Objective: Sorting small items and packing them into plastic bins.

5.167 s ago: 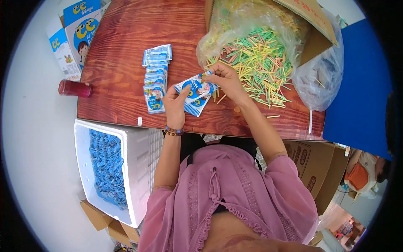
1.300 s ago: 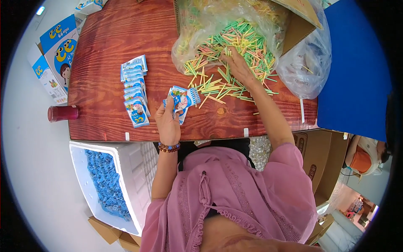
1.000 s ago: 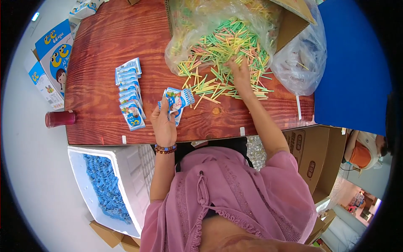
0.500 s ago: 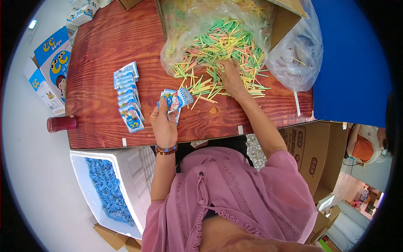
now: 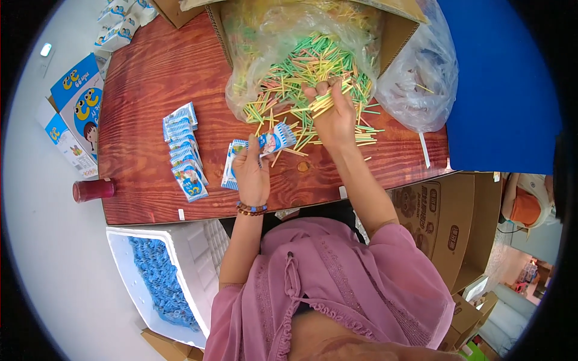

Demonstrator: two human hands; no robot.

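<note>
The left hand (image 5: 251, 174) pinched a small blue-and-white printed paper packet (image 5: 272, 142), held just above the red-brown wooden worktop (image 5: 150, 90). The right hand (image 5: 333, 117) had its grip pressed together around a bunch of thin yellow and green sticks (image 5: 322, 102), at the edge of the loose pile of coloured sticks (image 5: 289, 78) spilling from a clear plastic bag (image 5: 253, 36) (set in a cardboard box). A row of matching packets (image 5: 182, 150) lay left of the hands.
</note>
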